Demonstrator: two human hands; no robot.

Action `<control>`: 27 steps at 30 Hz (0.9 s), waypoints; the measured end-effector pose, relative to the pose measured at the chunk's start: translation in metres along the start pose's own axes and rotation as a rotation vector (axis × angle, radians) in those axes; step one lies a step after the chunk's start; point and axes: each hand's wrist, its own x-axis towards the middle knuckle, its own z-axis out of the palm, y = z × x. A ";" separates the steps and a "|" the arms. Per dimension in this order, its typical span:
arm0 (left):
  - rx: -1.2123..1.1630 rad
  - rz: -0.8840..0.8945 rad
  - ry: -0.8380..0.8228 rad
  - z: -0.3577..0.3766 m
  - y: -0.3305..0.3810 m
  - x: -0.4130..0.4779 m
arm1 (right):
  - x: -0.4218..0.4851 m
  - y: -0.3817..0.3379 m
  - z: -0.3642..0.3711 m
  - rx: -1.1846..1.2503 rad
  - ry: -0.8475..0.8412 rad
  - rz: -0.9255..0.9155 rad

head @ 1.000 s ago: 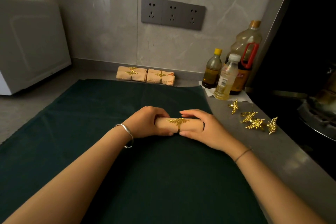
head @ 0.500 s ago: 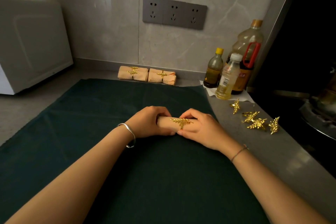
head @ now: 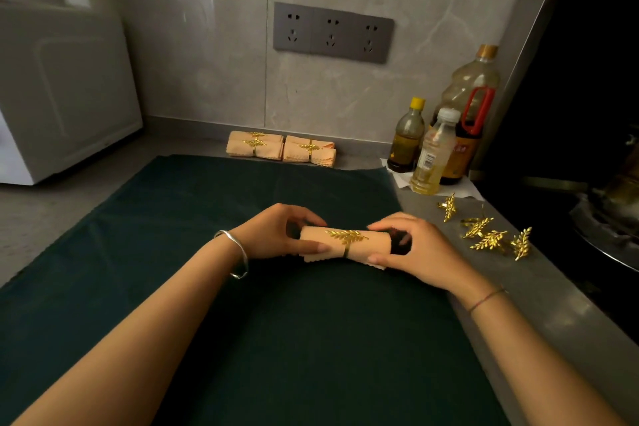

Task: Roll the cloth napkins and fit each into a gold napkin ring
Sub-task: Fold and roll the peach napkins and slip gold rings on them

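Desk [head: 539,304]: grey, runs along the tiled wall.
Green mat [head: 276,339]: spread flat on desk, under both forearms.
Bottles [head: 446,135]: three, upright, far right by wall.
Finished napkins [head: 280,149]: several, ringed, side by side at wall, just beyond mat's far edge.
Left hand [head: 273,232]: curled round left end of rolled napkin [head: 318,242].
Right hand [head: 418,252]: gripping right end, fingers over, thumb under.
Rolled napkin: peach, crosswise between both hands over mid-mat; scalloped edge loose underneath.
Gold ring [head: 345,237]: leaf-topped, round napkin's middle.
Spare rings [head: 484,235]: four, loose on bare desk right of mat.
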 end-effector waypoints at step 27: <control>0.133 -0.008 0.324 -0.068 -0.023 0.012 | 0.086 -0.040 -0.004 0.035 0.074 -0.066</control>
